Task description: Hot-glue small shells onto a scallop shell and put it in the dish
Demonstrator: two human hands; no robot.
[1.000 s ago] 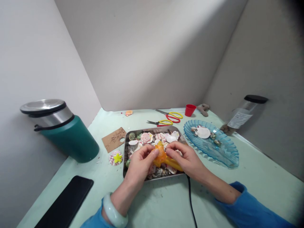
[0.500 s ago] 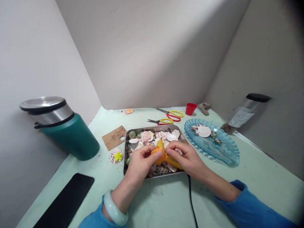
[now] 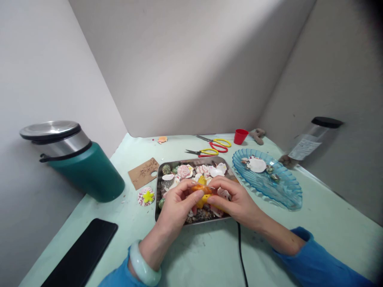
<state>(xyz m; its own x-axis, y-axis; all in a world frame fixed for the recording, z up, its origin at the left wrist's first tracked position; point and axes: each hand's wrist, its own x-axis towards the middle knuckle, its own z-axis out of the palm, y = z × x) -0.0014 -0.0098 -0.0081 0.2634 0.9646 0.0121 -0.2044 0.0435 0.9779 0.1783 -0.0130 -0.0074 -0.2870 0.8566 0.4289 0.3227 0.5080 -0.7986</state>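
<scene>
My left hand (image 3: 176, 205) and my right hand (image 3: 235, 199) meet over a metal tray (image 3: 157, 203) filled with several seashells. Both hands pinch one orange shell (image 3: 200, 190) between their fingertips. Under my right hand lies a yellow-orange tool (image 3: 206, 200), partly hidden by the fingers; a black cord (image 3: 241, 255) runs from beneath that hand toward me. Whether the right hand also grips the tool I cannot tell. A pale green bangle (image 3: 143, 266) sits on my left wrist.
A blue glass dish (image 3: 278, 187) with a few shells lies right of the tray. Behind are two scissors (image 3: 214, 146), a red cup (image 3: 240, 136), a cardboard piece (image 3: 143, 172). A green bin (image 3: 74, 161) stands left, a black phone (image 3: 80, 255) near left, a clear jar (image 3: 311, 141) right.
The orange shell has been turned and lowered between my fingertips; the hands have closed in slightly over the tray.
</scene>
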